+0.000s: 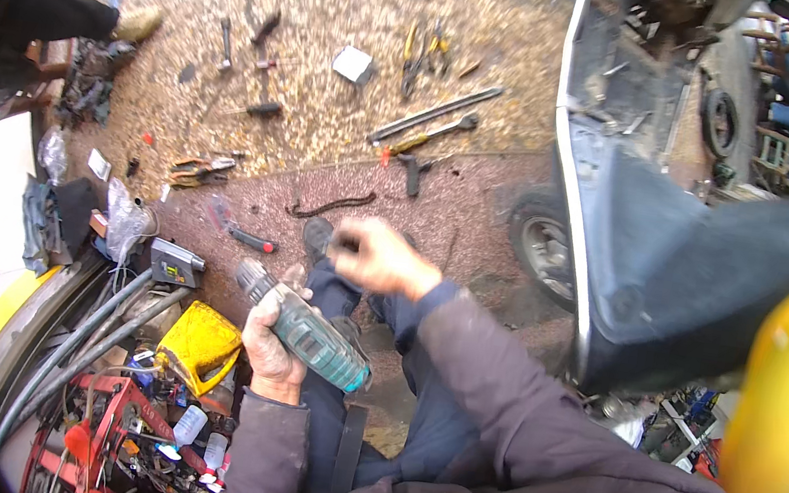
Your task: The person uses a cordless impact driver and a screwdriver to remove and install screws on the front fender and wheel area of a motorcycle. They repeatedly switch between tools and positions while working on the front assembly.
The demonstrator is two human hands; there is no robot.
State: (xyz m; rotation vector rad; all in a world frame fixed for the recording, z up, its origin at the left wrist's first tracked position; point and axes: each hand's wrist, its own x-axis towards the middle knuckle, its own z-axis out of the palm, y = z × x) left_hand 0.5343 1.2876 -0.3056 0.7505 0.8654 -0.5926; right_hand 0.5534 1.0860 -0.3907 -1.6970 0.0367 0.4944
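My left hand (271, 350) is closed around a teal and grey cordless drill (320, 345), held over my lap. Its dark chuck end (255, 279) points up and to the left. My right hand (381, 257) is raised just beyond the drill, apart from it, with the fingers curled inward. Motion blur smears its fingertips, and I cannot make out whether something small is pinched there. Below the right hand are my dark shoe (317, 238) and trouser legs.
Pliers (195, 172), a hammer (262, 87), an adjustable wrench (438, 136) and a metal bar (436, 114) lie on the ground ahead. A vehicle panel (685, 257) and wheel (546, 246) stand at right. A yellow jug (199, 345) and red tool rack (103, 417) crowd the left.
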